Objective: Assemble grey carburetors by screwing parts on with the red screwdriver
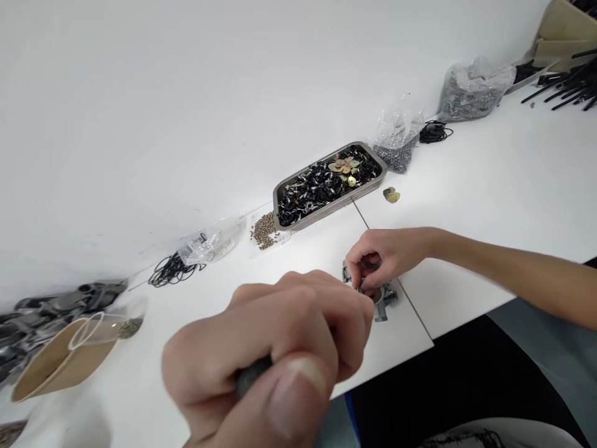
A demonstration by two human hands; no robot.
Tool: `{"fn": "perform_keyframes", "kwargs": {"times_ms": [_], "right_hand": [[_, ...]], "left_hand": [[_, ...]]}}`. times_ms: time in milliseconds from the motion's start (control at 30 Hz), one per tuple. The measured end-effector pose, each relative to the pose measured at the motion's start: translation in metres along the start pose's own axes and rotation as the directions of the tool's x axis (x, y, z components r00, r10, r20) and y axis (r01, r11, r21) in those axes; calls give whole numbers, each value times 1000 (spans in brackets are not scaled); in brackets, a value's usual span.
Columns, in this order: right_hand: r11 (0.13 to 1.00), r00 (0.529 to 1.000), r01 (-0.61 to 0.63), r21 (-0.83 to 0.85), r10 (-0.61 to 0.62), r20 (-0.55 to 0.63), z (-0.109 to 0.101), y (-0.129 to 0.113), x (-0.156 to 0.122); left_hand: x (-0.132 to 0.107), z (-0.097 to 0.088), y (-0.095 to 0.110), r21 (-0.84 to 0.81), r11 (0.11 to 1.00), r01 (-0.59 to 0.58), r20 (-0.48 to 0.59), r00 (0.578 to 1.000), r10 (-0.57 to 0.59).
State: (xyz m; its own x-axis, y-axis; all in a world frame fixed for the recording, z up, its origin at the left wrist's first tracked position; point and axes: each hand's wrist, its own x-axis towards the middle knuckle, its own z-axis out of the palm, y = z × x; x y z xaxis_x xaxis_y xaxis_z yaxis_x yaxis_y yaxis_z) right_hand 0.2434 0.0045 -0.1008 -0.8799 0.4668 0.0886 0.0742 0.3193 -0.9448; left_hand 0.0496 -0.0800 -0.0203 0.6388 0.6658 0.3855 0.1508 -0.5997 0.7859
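My left hand (pixel 280 342) is large in the foreground, closed in a fist around a dark grey, rounded object (pixel 253 375). Most of that object is hidden by my fingers and thumb. Beyond it, my right hand (pixel 385 258) reaches in from the right. Its thumb and fingertips are pinched together at a small grey metal casting (pixel 381 306) with a round opening, which lies on the white table (pixel 317 246). A dark edge shows at the right fingertips, too small to name. My left fist partly covers the casting.
Along the wall stands a metal tray (pixel 326 210) of black clips and brassy discs. Loose discs (pixel 392 195) lie nearby. Small brass pieces (pixel 264 230), black cords (pixel 172 270), plastic bags (pixel 476 90), a tan container (pixel 69 367) and a clear cup (pixel 100 330) are around.
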Motion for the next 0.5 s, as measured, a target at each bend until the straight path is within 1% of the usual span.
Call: {"fn": "perform_keyframes", "kwargs": {"times_ms": [100,133,267,400,500], "right_hand": [[1000,1000,23,-1,-23,11,0,0,0],[1000,1000,22,0,-22,14,0,0,-1],[1000,1000,1,6,-2,19,-1,-1,-1],[1000,1000,-24,11,24,16,-1,-2,-1],[999,999,-36,-8,36,2,0,-2,-1]], "left_hand": [[16,-1,9,-54,998,-24,-17,1000,23],[20,-1,12,-59,998,-16,-10,1000,16],[22,-2,16,-63,997,48,49,998,-44],[19,-8,10,-86,995,55,154,987,-41],[21,-15,4,-116,988,103,264,962,-70]]}}
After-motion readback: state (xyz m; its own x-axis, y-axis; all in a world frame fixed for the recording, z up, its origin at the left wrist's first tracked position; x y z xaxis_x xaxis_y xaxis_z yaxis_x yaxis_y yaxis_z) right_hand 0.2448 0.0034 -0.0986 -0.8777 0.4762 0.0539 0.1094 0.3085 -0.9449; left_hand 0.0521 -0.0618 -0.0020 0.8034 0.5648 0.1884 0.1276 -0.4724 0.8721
